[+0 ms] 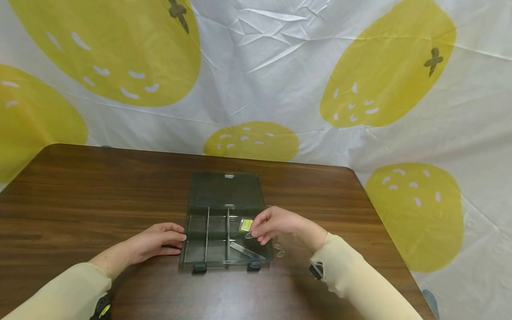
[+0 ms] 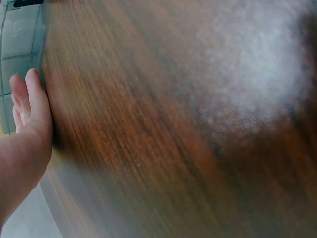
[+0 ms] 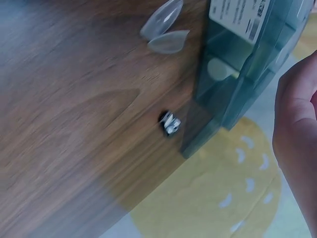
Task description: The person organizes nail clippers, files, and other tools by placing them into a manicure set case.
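A smoky translucent compartment box (image 1: 206, 235) lies open on the brown wooden table (image 1: 100, 200), its lid (image 1: 225, 190) folded flat behind it. My left hand (image 1: 158, 242) rests on the table with straight fingers (image 2: 34, 99) against the box's left wall (image 2: 17, 39). My right hand (image 1: 274, 224) hovers over the right-hand compartments, its curled fingertips pinching what looks like a small clear leaf-shaped piece (image 1: 249, 235). Beside those fingers a yellow-green packet (image 1: 246, 224) sits in a compartment. A clear flat strip (image 1: 246, 251) lies in the front right compartment.
Two clear leaf-shaped pieces (image 3: 161, 20) lie on the table just right of the box (image 3: 237, 74), near a small black-and-white object (image 3: 170, 122). A white cloth with yellow fruit prints (image 1: 280, 89) hangs behind and to the right of the table.
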The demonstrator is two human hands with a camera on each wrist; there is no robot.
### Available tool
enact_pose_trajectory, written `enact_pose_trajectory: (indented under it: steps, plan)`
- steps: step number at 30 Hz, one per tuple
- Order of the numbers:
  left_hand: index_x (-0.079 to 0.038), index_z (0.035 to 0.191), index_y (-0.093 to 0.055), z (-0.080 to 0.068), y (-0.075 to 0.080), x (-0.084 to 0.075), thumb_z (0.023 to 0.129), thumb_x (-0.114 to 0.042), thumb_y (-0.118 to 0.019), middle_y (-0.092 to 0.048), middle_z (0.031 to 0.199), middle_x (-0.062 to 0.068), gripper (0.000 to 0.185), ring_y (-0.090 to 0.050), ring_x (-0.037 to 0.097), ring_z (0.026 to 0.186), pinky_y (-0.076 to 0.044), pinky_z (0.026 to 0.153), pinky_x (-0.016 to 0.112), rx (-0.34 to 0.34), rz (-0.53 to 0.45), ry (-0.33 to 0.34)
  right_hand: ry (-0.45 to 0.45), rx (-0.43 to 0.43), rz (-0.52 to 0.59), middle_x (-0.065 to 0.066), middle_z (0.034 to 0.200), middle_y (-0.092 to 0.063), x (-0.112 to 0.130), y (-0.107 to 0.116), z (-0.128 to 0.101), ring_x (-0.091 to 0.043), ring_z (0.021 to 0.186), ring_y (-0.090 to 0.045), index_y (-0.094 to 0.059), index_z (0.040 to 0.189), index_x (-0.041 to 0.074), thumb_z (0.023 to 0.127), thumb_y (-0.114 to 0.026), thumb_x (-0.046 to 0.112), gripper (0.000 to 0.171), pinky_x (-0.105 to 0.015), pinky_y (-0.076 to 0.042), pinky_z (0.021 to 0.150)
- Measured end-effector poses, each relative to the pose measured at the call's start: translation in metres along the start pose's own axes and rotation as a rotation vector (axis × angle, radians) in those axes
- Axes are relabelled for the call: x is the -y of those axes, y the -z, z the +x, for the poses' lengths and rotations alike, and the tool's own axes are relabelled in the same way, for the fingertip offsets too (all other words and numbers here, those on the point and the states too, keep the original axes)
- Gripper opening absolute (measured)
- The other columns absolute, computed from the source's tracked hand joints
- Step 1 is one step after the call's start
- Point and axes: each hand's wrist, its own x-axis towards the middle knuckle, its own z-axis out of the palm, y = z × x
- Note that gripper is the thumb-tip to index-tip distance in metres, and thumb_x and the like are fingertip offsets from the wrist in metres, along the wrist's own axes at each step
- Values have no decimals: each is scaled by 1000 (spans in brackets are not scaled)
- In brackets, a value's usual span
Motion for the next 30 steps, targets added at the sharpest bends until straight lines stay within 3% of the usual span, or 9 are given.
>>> enact_pose_trajectory:
  steps: [15,30]
  plan:
    - [11,125,-36,1,1,1,91,-17,-56,-53,101,5,49,-55,14,91,-54,86,33,-3,-15,5,-49,-19,-57,3,66,-62,16,-34,27,-5,57,-59,-59,101,-19,85,-59,-4,22,-20,-55,58]
    - [9,122,-38,2,2,1,90,-16,-56,-54,98,3,44,-55,13,89,-54,85,32,-7,-21,-12,-72,-23,-89,1,66,-61,22,-45,40,-6,56,-57,-61,103,-16,86,-60,-3,21,-20,-54,57]
